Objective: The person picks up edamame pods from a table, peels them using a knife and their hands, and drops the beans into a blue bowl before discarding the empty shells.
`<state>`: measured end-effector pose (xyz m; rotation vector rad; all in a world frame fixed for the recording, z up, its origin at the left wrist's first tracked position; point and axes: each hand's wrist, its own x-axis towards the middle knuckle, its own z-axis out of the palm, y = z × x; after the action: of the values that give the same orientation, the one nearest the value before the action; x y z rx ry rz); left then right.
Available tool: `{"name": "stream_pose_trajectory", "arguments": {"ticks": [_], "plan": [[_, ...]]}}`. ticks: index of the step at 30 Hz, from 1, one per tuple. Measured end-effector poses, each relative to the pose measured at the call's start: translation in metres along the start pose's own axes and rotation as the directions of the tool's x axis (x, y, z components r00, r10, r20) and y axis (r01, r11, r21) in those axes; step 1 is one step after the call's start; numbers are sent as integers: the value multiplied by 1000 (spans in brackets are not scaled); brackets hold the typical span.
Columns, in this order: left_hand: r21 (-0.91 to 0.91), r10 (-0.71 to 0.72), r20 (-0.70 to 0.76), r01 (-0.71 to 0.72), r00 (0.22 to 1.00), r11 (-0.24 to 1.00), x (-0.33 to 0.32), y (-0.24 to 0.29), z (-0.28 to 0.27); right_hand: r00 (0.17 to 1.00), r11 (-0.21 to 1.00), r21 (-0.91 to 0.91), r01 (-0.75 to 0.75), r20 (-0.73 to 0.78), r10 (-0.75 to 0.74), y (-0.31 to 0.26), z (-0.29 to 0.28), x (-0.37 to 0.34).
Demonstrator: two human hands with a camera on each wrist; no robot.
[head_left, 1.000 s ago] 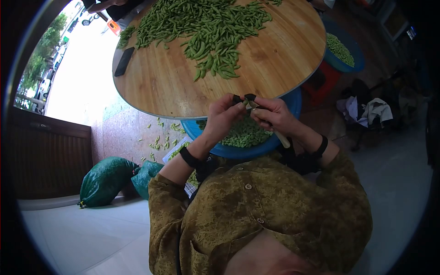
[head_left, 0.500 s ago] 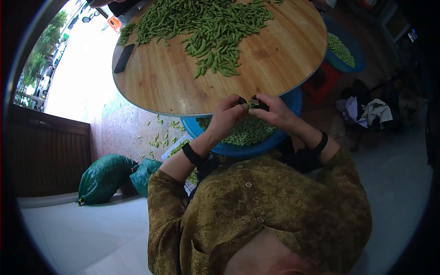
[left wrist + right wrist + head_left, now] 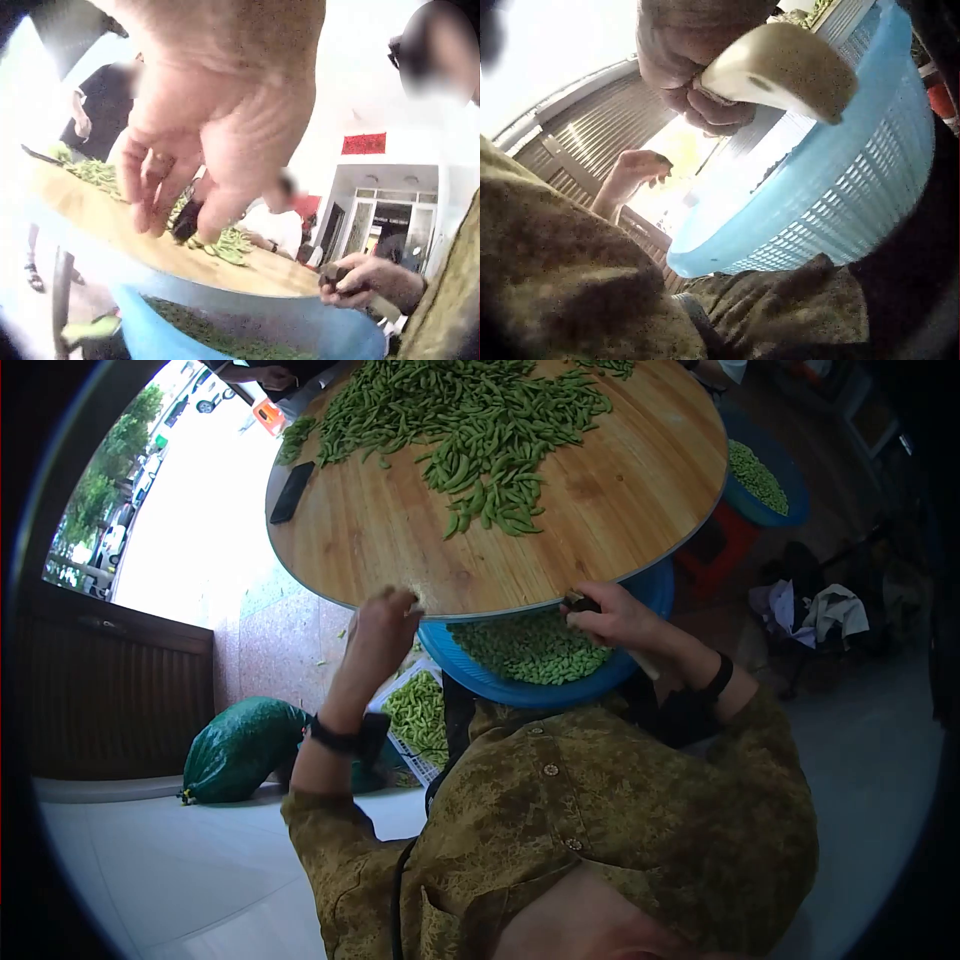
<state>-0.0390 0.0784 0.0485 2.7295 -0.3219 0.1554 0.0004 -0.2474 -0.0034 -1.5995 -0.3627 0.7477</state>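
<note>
My left hand [image 3: 380,635] is at the near-left edge of the round wooden table [image 3: 380,550]. In the left wrist view this hand [image 3: 217,142] hangs with loosely bent, parted fingers and a black cover on one digit; a blurred green piece [image 3: 94,328] shows at lower left. My right hand [image 3: 622,622] grips a pale-handled tool [image 3: 780,67] above the blue basin's right side; its working end is hidden. Green pods [image 3: 490,450] are heaped on the table. Light green beans [image 3: 555,658] lie in the blue basin [image 3: 485,680] under the table edge.
A dark flat object [image 3: 292,492] lies at the table's left. A white crate [image 3: 395,705] of pods stands left of the basin, near a green sack [image 3: 240,750]. Another basin of beans [image 3: 757,475] is at right. Other people are around the table's far side.
My left hand has parted from the right hand and swung left, past the blue basin. The right hand remains over the basin. The head view has shifted slightly.
</note>
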Motion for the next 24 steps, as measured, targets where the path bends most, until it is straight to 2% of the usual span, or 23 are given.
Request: {"name": "stream_pose_trajectory", "arguments": {"ticks": [1, 3, 5, 7, 9, 11, 12, 14, 15, 16, 17, 18, 20, 21, 23, 24], "plan": [[-95, 59, -121, -71, 991, 993, 19, -8, 8, 1000, 1000, -3, 2, 1, -2, -2, 5, 4], [-72, 46, -164, -59, 985, 996, 64, -21, 25, 999, 991, 131, -32, 35, 28, -6, 11, 12], [-17, 11, -242, -15, 970, 1000, 107, -43, 58, 996, 980, 185, -68, 71, 55, -6, 9, 16], [-35, -42, -218, 35, 975, 999, 126, -41, 72, 990, 965, 240, -107, 114, 82, -8, 9, 18], [-46, -90, -194, 82, 977, 996, 134, -43, 80, 1000, 947, 320, -17, 3, 17, -11, 9, 17], [-132, -185, -123, 168, 975, 977, 139, -49, 85, 1000, 941, 338, 5, -15, 0, -13, 10, 16], [-127, -181, -124, 165, 976, 978, 136, -48, 84, 999, 934, 356, 28, -36, -16, -14, 10, 15], [-124, -130, -293, 97, 947, 988, 123, -40, 84, 997, 920, 388, 59, -64, -37, -22, 13, 15], [-116, -114, -286, 84, 951, 990, 116, -31, 79, 995, 905, 417, 80, -89, -47, -23, 16, 14], [-432, -221, -126, 147, 967, 890, 106, -15, 69, 994, 900, 427, 86, -101, -47, -22, 17, 16], [-687, -273, 64, 240, 960, 686, 96, 1, 60, 996, 874, 478, 85, -67, -60, -21, 17, 18], [-684, -264, 69, 238, 962, 689, 85, 15, 56, 997, 847, 525, 82, -33, -76, -21, 17, 20], [-857, -155, 179, 231, 972, 461, 67, 42, 51, 995, 811, 579, 90, -12, -102, -23, 20, 23], [-857, -150, 184, 233, 971, 459, 63, 53, 50, 992, 774, 628, 88, 17, -127, -23, 22, 24], [-932, -58, 211, 219, 976, 290, 57, 68, 53, 988, 761, 642, 87, 40, -146, -26, 24, 21], [-934, -59, 212, 220, 976, 283, 56, 70, 55, 983, 750, 655, 86, 68, -173, -28, 24, 19]]}}
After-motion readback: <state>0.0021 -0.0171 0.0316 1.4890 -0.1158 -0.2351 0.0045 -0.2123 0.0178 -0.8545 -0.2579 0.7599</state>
